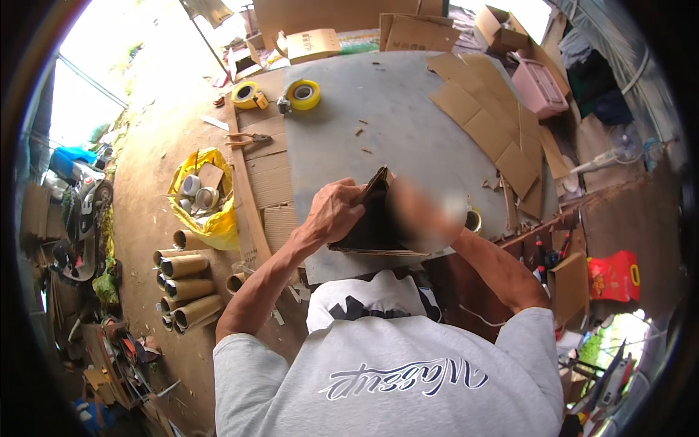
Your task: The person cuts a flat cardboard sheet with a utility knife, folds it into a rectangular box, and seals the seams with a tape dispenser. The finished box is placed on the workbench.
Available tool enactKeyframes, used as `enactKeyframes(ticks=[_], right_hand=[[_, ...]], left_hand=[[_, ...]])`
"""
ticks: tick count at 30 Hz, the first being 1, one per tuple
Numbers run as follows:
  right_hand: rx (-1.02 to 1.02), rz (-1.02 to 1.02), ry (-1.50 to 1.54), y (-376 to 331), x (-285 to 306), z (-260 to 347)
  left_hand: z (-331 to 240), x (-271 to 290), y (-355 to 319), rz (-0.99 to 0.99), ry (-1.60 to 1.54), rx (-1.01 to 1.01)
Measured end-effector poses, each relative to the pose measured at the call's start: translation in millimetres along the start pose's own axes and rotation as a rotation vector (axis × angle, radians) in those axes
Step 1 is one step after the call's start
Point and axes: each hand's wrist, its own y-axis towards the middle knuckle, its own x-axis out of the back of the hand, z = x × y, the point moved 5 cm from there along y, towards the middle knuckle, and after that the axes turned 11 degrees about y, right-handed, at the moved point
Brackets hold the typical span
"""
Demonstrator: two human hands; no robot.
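In front of me, at the near edge of the grey work surface [335, 124], stands a folded cardboard box [370, 222] with a dark inner side. Its top rises to a peak and its lower edge lies near my body. My left hand [338, 211] is closed on the box's left edge, fingers curled over it. On the opposite side, my right hand [428, 211] is at the box's right edge, blurred so that its fingers cannot be made out. A roll of tape [473, 218] lies just beyond the right wrist, partly hidden by it.
Two yellow tape rolls [303, 95] and pliers [249, 139] lie at the far left. Flat cardboard sheets [495, 109] cover the right side, beside a pink plastic box [539, 87]. On the floor at left are a yellow bag [220, 229] and several cardboard tubes [191, 289].
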Motion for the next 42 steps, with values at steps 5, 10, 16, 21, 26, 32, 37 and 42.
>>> enactKeyframes(ticks=[5,10,16,21,26,32,37,42], right_hand=[[0.405,-0.383,-0.874,-35.8,-8.7,20.5],[0.094,-0.294,-0.542,-31.8,-2.2,31.3],[0.005,-0.292,-0.452,-34.9,4.2,42.7],[0.146,-0.397,-0.159,-44.5,2.2,52.7],[0.112,-0.389,-0.165,-42.6,3.8,37.2],[0.211,-0.433,-0.118,-37.5,1.4,26.2],[0.287,-0.444,0.126,-40.7,10.8,25.1],[0.383,-0.407,0.444,-24.0,4.1,2.8]], left_hand=[[-10.0,-9.2,4.2,0.056,0.039,-0.074],[1.1,-21.6,15.3,0.071,-0.184,-0.17],[34.1,-70.5,60.2,0.207,-0.772,-0.031],[27.2,-105.6,71.5,0.238,-0.931,0.029],[24.1,-95.3,75.8,0.145,-0.458,-0.034],[3.8,-73.6,70.2,0.129,-0.301,0.082],[-13.9,-58.4,70.4,0.068,-0.126,0.084],[-22.4,-54.6,62.9,-0.089,0.141,0.017]])
